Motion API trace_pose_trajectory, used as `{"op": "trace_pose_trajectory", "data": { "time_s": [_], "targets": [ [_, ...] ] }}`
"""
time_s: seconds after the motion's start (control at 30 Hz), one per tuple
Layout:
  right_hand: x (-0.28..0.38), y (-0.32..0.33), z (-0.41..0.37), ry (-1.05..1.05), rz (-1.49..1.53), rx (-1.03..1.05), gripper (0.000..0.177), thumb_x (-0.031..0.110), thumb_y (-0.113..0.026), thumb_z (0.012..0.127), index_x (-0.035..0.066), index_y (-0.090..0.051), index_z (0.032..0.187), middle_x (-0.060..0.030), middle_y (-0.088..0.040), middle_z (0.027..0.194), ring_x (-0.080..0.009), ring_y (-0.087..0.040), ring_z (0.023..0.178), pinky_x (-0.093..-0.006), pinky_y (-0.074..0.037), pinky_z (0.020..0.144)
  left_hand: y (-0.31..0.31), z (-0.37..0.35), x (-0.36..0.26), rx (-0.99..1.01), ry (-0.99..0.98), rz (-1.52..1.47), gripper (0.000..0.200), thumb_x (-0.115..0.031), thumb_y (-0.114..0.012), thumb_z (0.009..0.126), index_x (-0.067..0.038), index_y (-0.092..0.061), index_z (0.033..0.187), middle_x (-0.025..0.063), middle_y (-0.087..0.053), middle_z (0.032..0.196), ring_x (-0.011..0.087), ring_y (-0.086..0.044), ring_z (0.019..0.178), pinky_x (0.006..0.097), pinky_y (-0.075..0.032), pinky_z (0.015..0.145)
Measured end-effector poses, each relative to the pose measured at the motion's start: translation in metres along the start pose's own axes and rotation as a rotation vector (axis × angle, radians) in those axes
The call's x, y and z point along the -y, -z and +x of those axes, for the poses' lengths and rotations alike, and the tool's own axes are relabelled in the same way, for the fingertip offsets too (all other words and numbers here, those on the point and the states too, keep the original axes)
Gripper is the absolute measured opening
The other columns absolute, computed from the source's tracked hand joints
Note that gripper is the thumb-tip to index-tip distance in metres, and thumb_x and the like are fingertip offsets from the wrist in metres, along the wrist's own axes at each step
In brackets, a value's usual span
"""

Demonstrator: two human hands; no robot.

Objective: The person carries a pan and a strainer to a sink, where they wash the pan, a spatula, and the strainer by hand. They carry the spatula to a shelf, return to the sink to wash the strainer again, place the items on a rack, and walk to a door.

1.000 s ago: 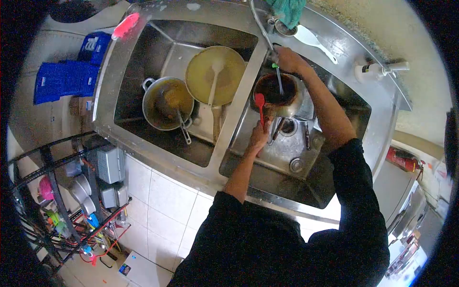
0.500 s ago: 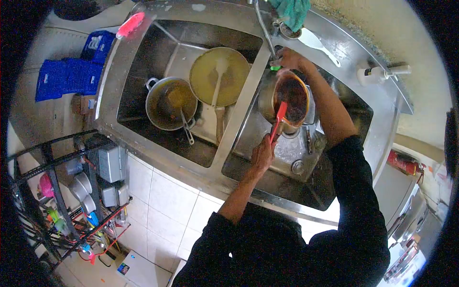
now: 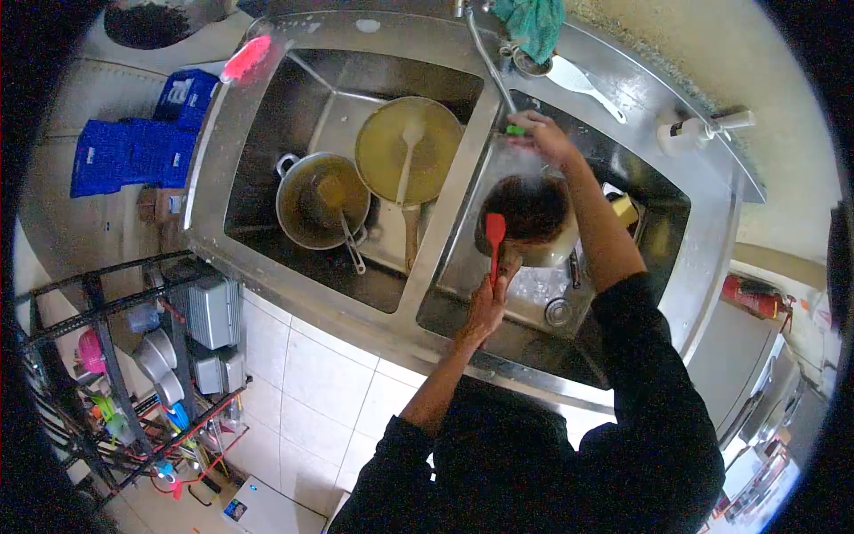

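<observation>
The person stands over a steel double sink (image 3: pixel 449 205), leaning into its right-hand basin, where a metal pot (image 3: pixel 556 253) sits tipped, its mouth turned up and its inside coated with dark brown residue. The left hand (image 3: pixel 489 304) is wrapped around the handle of a red spatula (image 3: pixel 495 230), whose head rests across the near rim of the pot; whether the same fingers also grasp the pot's handle cannot be made out. The right hand (image 3: pixel 543 140) is at the lower end of the tap (image 3: pixel 489 67), fingers bent beside a green piece (image 3: pixel 515 131), though how tightly they close cannot be told. A pale, blurred spray spreads below it, over the far side of the pot. A yellow sponge (image 3: pixel 624 211) lies to the right, beyond the right forearm, and a round strainer (image 3: pixel 558 311) lies nearer the person. In the left-hand basin, a two-handled pot (image 3: pixel 295 191) with a metal utensil (image 3: pixel 352 245) in it stands beside a yellowish pan (image 3: pixel 436 158). A green cloth (image 3: pixel 535 28) and a white paddle (image 3: pixel 578 78) are on the worktop (image 3: pixel 418 40) behind.
</observation>
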State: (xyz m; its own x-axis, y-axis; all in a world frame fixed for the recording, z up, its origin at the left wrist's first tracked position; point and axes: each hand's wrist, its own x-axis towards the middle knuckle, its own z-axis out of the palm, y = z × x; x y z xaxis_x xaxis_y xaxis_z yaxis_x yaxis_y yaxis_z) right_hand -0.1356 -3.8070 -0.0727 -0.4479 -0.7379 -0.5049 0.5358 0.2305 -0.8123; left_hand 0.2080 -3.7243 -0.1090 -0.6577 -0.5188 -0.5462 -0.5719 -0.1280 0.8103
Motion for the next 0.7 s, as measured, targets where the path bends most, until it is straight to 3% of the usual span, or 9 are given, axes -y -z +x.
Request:
{"op": "trace_pose_trajectory", "data": {
  "time_s": [0.13,0.17,0.27,0.33,0.43,0.53,0.6,0.67,0.7],
  "targets": [
    [-0.025,0.020,0.000,0.013,0.747,0.151,0.023,0.025,-0.056,0.088,0.004,-0.050,0.098,-0.0114,-0.057,0.091,-0.0187,-0.058,0.071,-0.0267,-0.053,0.060,0.007,-0.026,-0.026,0.256,0.383,-0.759,0.039,-0.046,-0.039,0.093,-0.008,-0.049,0.088,0.0028,-0.044,0.055,0.0139,-0.047,0.047,0.0281,-0.039,0.043],
    [-0.034,0.014,0.002,0.157,0.825,0.088,0.024,0.027,-0.053,0.090,0.004,-0.050,0.095,-0.0133,-0.058,0.088,-0.0200,-0.057,0.067,-0.0244,-0.052,0.057,0.004,-0.026,-0.015,0.386,0.427,-1.074,0.038,-0.044,-0.039,0.093,-0.008,-0.049,0.088,0.0012,-0.042,0.056,0.0114,-0.044,0.046,0.0256,-0.038,0.042],
    [-0.028,-0.008,0.003,0.053,1.141,0.041,0.028,0.030,-0.048,0.092,0.003,-0.050,0.099,-0.0128,-0.059,0.081,-0.0200,-0.057,0.065,-0.0234,-0.051,0.058,0.000,-0.021,0.012,0.640,0.568,-1.836,0.035,-0.040,-0.040,0.093,-0.007,-0.050,0.091,-0.0024,-0.038,0.059,0.0072,-0.038,0.046,0.0208,-0.034,0.041],
    [-0.016,-0.025,-0.001,0.046,0.531,0.007,0.034,0.032,-0.050,0.090,0.001,-0.048,0.104,-0.0137,-0.057,0.086,-0.0186,-0.057,0.065,-0.0241,-0.051,0.056,0.008,-0.025,-0.002,0.631,0.712,-2.090,0.036,-0.039,-0.044,0.092,-0.005,-0.052,0.100,-0.0035,-0.038,0.059,0.0086,-0.038,0.047,0.0208,-0.032,0.038],
    [-0.003,-0.043,-0.008,0.093,-0.344,0.022,0.043,0.035,-0.052,0.089,0.000,-0.046,0.114,-0.0122,-0.057,0.094,-0.0188,-0.060,0.070,-0.0267,-0.054,0.055,0.007,-0.036,-0.004,0.843,0.622,-2.077,0.035,-0.033,-0.046,0.092,0.000,-0.050,0.101,-0.0019,-0.040,0.062,0.0078,-0.039,0.049,0.0202,-0.036,0.041],
    [0.028,-0.053,-0.023,-0.167,-0.429,0.038,0.046,0.038,-0.053,0.088,0.004,-0.046,0.118,-0.0101,-0.059,0.095,-0.0222,-0.063,0.075,-0.0305,-0.057,0.061,-0.003,-0.047,-0.007,0.798,0.648,-2.307,0.026,-0.021,-0.039,0.094,0.004,-0.046,0.097,0.0024,-0.041,0.069,0.0083,-0.040,0.049,0.0216,-0.037,0.042],
    [0.009,-0.008,0.021,0.270,-0.972,0.305,0.049,0.040,-0.055,0.086,0.003,-0.046,0.117,-0.0113,-0.059,0.097,-0.0248,-0.064,0.079,-0.0322,-0.058,0.065,-0.011,-0.050,-0.005,0.754,0.578,-2.396,0.022,-0.016,-0.040,0.093,0.005,-0.045,0.098,0.0027,-0.041,0.068,0.0086,-0.041,0.049,0.0213,-0.038,0.043],
    [0.007,0.010,0.044,0.205,-1.036,0.419,0.052,0.038,-0.061,0.082,0.001,-0.047,0.116,-0.0134,-0.060,0.096,-0.0290,-0.063,0.080,-0.0368,-0.055,0.071,-0.011,-0.056,-0.003,0.728,0.573,-2.464,0.019,-0.012,-0.042,0.092,0.005,-0.044,0.099,0.0027,-0.041,0.067,0.0086,-0.041,0.049,0.0209,-0.038,0.043],
    [0.014,0.003,0.050,-0.074,-0.831,0.395,0.054,0.034,-0.066,0.078,0.001,-0.047,0.116,-0.0148,-0.061,0.095,-0.0320,-0.063,0.079,-0.0404,-0.052,0.075,-0.010,-0.057,-0.005,0.727,0.593,-2.494,0.017,-0.011,-0.042,0.091,0.005,-0.044,0.099,0.0026,-0.040,0.066,0.0085,-0.041,0.049,0.0207,-0.038,0.043]
  ]
}}
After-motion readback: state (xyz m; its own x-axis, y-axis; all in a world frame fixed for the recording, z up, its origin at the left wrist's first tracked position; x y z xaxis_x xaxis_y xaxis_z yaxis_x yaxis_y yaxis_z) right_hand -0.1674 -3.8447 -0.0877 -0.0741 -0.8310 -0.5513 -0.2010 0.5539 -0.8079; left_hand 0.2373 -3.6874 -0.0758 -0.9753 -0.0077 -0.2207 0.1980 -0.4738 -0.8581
